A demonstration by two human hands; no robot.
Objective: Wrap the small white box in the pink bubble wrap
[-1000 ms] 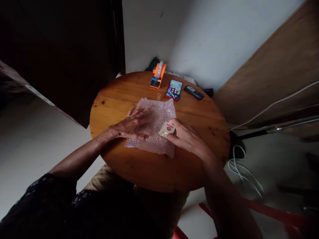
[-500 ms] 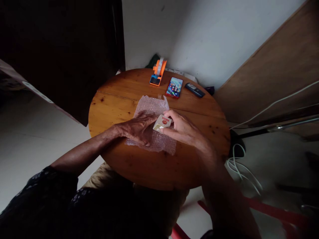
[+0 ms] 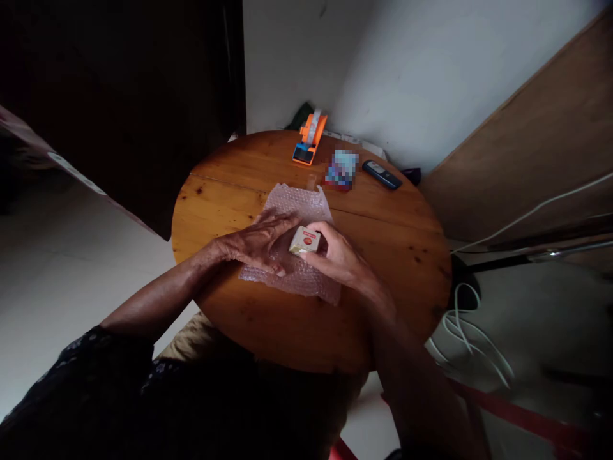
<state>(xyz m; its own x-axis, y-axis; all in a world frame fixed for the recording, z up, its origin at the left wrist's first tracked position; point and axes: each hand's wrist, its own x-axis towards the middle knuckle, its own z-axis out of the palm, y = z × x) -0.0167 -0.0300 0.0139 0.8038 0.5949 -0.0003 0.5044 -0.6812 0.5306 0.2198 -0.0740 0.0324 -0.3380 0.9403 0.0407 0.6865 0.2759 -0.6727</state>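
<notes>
A sheet of pinkish bubble wrap (image 3: 311,281) lies on the round wooden table (image 3: 282,332). My left hand (image 3: 253,244) rests on its left part, palm down, with the fingers spread. Over the middle of the sheet is a small pale box (image 3: 304,241) with red print on top. My right hand (image 3: 338,254) grips that box from the right, thumb on the near side and fingers on the far side. Whether the underside of the box touches the wrap, I cannot tell.
Toward the back of the table stands an orange tape dispenser (image 3: 311,137). To its right lie a pixelated phone (image 3: 341,169) and a dark handset (image 3: 382,174). A white cable (image 3: 460,326) is looped on the floor at the right, near a red frame (image 3: 517,409).
My right hand has brought the box slightly left and down, and it sits flatter over the bubble wrap. My left hand stays spread on the sheet. The view has shifted a little.
</notes>
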